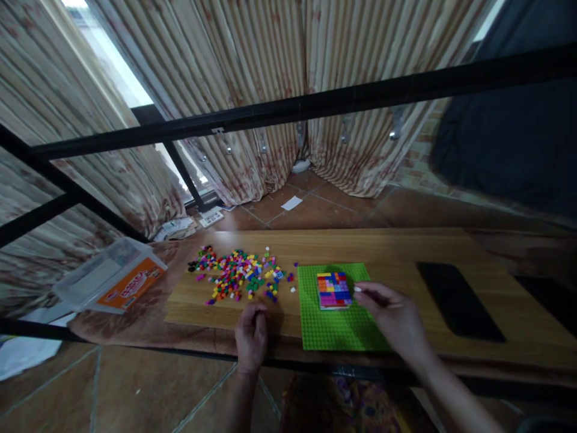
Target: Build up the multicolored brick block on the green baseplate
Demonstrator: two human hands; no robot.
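My right hand (391, 310) pinches a small white toy brick (357, 289) between thumb and fingertips, at the right side of a square block of multicoloured bricks (333, 290). That block stands on a green studded baseplate (311, 331), its top a patchwork of blue, orange, red, yellow and purple and its lower edge white. Whether the white brick touches the block I cannot tell. My left hand (252, 337) rests at the table's front edge, fingers curled in, with nothing visible in them. Just beyond it spreads a pile of loose coloured bricks (238, 270).
The wooden tabletop (387, 246) carries a black flat panel (460, 300) on the right. A clear plastic box (99, 276) with an orange label lies tilted at the left. A black metal bar (288, 109) crosses in front of the curtains (252, 60).
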